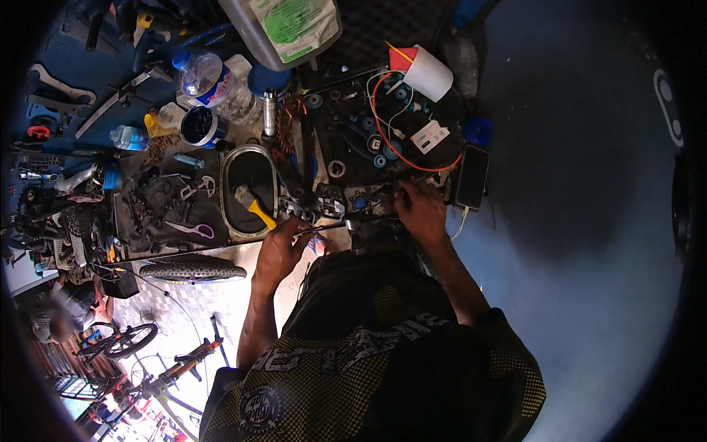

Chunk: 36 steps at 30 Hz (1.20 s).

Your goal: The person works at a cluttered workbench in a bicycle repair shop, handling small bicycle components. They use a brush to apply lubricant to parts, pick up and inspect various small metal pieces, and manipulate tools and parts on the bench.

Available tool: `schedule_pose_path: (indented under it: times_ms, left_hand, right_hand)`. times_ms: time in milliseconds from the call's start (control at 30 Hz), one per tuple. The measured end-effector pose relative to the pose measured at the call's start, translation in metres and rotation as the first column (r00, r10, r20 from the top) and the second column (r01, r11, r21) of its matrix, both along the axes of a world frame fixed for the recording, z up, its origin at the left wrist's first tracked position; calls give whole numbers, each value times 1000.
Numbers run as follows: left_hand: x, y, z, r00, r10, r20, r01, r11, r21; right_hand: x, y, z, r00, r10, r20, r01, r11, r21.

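Note:
My left hand (281, 249) is closed round a slender metal rod-like tool (321, 229), which points right toward a silver metal part (352, 225) at the bench's near edge. My right hand (421, 211) is bent at the bench edge, its fingers closed against small dark parts; what they grip is too dark to make out. Between the hands lie a bicycle pedal (330, 201) and other dark pieces. Left of my left hand, a brush with a yellow handle (260, 213) rests in an oval metal-rimmed tray (226, 184).
A phone (472, 177) with a white cable lies beside my right hand. Farther back are an orange cable (383, 132), a white cup (429, 74), plastic bottles (202, 77) and a blue tub (204, 127). Purple-handled scissors (200, 230) lie left; a tyre (193, 270) is below the bench. Another person (70, 309) is at lower left.

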State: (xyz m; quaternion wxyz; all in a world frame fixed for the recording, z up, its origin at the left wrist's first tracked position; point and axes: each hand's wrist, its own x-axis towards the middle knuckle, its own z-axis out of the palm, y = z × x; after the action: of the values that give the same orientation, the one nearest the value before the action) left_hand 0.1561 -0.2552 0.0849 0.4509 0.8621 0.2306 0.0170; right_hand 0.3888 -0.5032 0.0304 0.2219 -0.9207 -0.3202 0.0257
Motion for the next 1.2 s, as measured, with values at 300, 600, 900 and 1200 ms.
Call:
schedule_pose_path:
  times_ms: [300, 600, 900, 1200]
  left_hand:
    - [4, 5, -4, 1000, -16, -8, 16, 1000, 9]
    - [15, 2, 3, 999, -36, -25, 37, 998, 55]
    - [6, -1, 4, 1000, 14, -26, -12, 997, 76]
    - [2, -6, -7, 998, 60, 15, -61, 996, 68]
  right_hand:
    - [4, -4, 16, 999, 37, 8, -37, 998, -59]
    - [51, 43, 42, 967, 214, 139, -235, 959, 156]
    - [118, 67, 17, 913, 272, 303, -287, 958, 7]
    - [81, 137, 34, 885, 376, 274, -373, 926, -68]
